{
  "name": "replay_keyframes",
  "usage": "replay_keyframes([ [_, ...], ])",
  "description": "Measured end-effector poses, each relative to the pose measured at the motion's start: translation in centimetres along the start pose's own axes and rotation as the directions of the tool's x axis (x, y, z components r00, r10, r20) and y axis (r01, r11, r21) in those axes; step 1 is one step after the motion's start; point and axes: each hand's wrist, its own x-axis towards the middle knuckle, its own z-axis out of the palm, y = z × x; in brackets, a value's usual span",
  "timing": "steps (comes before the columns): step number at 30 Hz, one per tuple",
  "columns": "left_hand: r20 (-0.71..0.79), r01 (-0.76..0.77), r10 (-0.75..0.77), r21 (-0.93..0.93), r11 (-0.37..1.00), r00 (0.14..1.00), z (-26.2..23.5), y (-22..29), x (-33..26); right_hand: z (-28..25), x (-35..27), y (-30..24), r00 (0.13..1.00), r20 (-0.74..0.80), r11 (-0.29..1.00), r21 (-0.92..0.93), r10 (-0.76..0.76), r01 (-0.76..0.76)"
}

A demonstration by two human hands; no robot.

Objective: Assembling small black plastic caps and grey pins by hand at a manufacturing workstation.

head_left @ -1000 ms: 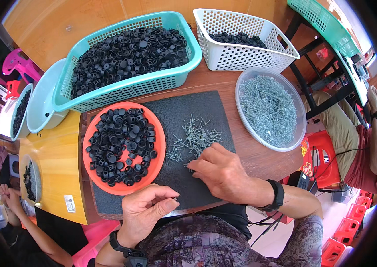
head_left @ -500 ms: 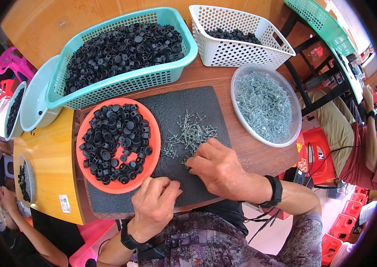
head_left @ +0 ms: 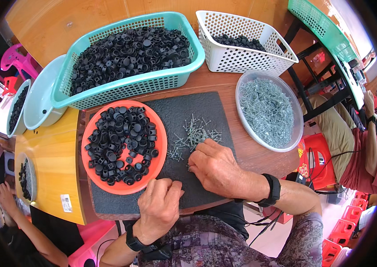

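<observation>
The loose screws (head_left: 195,132) lie in a scattered heap on the black mat (head_left: 184,104), right of the red plate (head_left: 162,147). The black plastic caps (head_left: 137,127) fill most of that plate, with part of its base showing.

Right hand (head_left: 217,169): fingers bent down at the near edge of the heap. The grip is curled closed; whether a screw is held cannot be told, as the fingertips are largely hidden. Position is nearly unchanged over the last second.

Left hand (head_left: 159,202): over the near edge of the mat, just beside the plate. One second ago its thumb and forefinger pinched a small dark piece in plain view; now the hand is turned back-upward with fingers folded. The grip appears closed, but its contents are concealed, so whether the piece remains cannot be confirmed.

Assessment: the left hand's turn likely marks a change in how the small piece is handled, while the right hand attends to the screws. The heap shows no clear reduction.

Outward on the brown surface (head_left: 253,155): a clear tub (head_left: 298,129) of screws at right; a teal basket (head_left: 197,64) and a white basket (head_left: 241,66), both holding black parts, at the far side.
</observation>
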Motion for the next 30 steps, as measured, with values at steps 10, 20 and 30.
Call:
replay_keyframes([
  [10, -0.032, 0.022, -0.023, -0.037, 0.999, 0.999, 0.1, 0.1, 0.4, 0.6, -1.0, 0.4, 0.996, -0.068, 0.998, -0.011, -0.056, 0.055],
  [20, -0.085, 0.032, -0.037, -0.054, 0.998, 0.996, 0.0, 0.5, 0.9, 0.4, -2.0, -0.8, 0.986, -0.092, 0.990, -0.002, -0.142, 0.143],
  [30, 0.147, 0.329, -0.297, -0.534, 0.779, 0.943, -2.4, 0.8, 3.2, -1.5, -1.4, -3.4, 0.975, -0.138, 0.842, 0.535, 0.171, -0.072],
])
